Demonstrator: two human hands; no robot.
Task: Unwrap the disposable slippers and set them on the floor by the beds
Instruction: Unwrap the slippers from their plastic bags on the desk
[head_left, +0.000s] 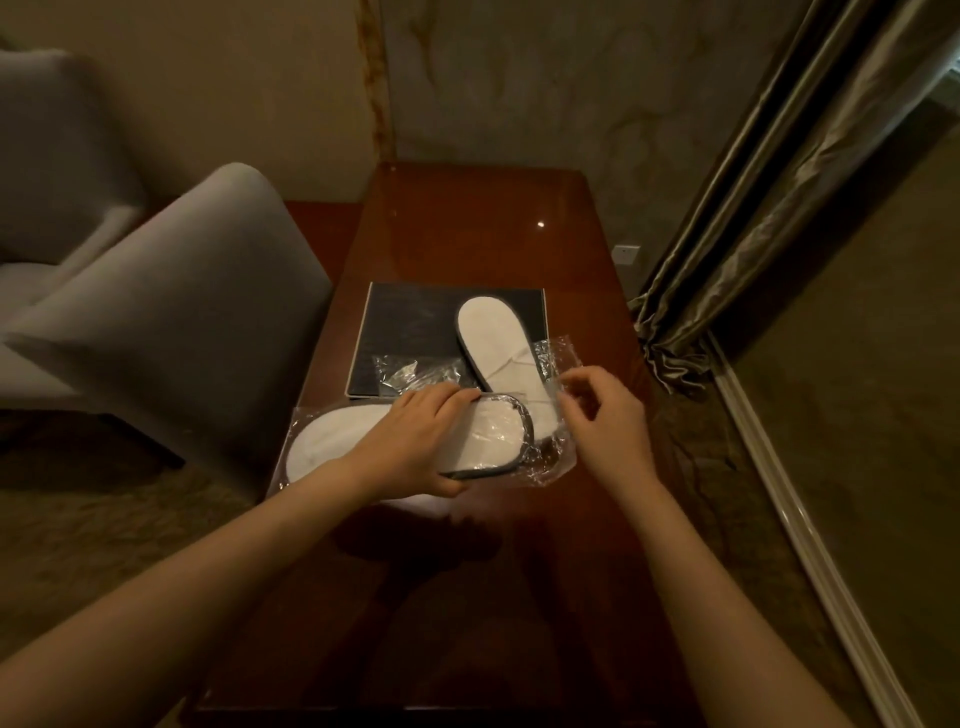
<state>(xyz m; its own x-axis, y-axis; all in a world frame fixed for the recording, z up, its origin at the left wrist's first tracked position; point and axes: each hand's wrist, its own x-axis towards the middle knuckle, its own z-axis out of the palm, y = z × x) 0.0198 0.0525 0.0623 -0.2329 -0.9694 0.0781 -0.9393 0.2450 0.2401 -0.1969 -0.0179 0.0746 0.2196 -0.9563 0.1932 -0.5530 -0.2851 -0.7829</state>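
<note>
A white disposable slipper pack (332, 441) in clear plastic wrap lies crosswise on the wooden table (467, 597). My left hand (415, 441) grips its middle, fingers over the top edge. Another white slipper (498, 353) lies slanted behind it, its heel on a black tray. My right hand (602, 421) pinches the crinkled clear plastic wrap (558, 358) at the right end of the pack. A loose piece of plastic (415, 371) sits on the tray.
The black tray (405, 322) rests mid-table. A grey armchair (171, 312) stands close to the table's left edge, with a second chair (57, 156) behind it. Curtains (779, 182) hang at the right above carpeted floor (857, 415).
</note>
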